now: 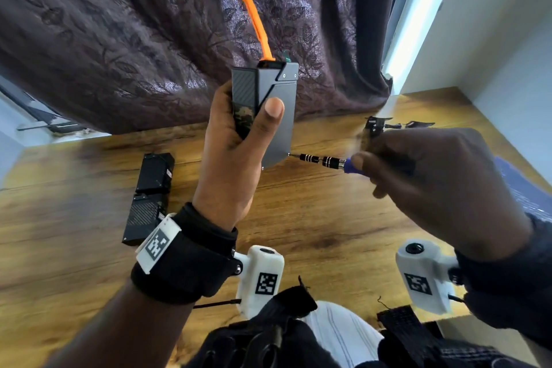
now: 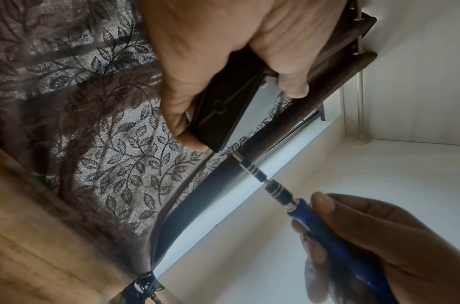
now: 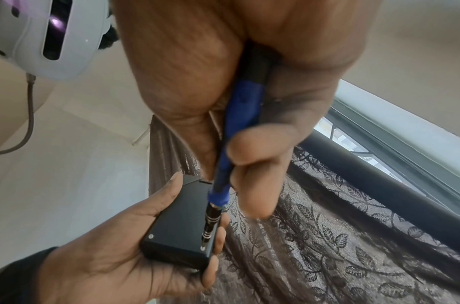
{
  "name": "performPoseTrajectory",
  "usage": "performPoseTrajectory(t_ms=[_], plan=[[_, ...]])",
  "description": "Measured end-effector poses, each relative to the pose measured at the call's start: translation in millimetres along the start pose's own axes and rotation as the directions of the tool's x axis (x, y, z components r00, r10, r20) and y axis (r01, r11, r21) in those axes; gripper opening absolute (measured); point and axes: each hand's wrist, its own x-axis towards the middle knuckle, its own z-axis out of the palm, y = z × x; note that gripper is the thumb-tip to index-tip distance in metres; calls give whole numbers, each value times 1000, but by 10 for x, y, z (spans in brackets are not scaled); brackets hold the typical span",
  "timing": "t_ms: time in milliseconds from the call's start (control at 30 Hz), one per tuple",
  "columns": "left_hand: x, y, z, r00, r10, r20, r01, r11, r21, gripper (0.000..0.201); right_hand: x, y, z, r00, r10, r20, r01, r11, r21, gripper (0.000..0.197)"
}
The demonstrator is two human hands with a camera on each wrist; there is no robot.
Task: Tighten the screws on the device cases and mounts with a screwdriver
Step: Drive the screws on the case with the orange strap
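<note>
Fingers of the left hand (image 1: 236, 140) wrap a grey device case (image 1: 279, 116), held upright above the wooden table (image 1: 313, 218). Right hand (image 1: 442, 188) pinches the blue screwdriver (image 1: 325, 161), its tip at a screw on the case's lower corner; the handle is mostly hidden. An orange strip (image 1: 254, 15) protrudes on top. Two black cases (image 1: 150, 197) lie left; blurred mounts (image 1: 385, 124) behind.

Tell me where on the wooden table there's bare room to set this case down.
Bare wood on the wooden table lies below the raised device case, between the left hand and right hand. More lies left of the two black cases, near the front edge. Crowded spots: those cases, and the far right, where small black mount parts lie by the curtain.
</note>
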Motion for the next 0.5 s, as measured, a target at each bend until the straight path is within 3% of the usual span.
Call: performPoseTrajectory(t_ms=[133, 233, 367, 500], plan=[[-14, -1, 11, 1000, 0, 0, 0, 1000, 22, 76, 1, 2, -16, 996, 13, 87, -15, 1000, 24, 24], [-9, -2, -5, 1000, -1, -10, 1, 1000, 14, 82, -18, -25, -14, 980, -14, 200, 22, 999, -37, 36], [6, 17, 0, 1000, 12, 2, -12, 1000, 13, 84, -43, -22, -6, 995, -2, 96, 6, 999, -35, 15], [12, 27, 4, 1000, 14, 19, -14, 1000, 21, 83, -32, -16, -7, 996, -1, 85, 4, 1000, -31, 32]])
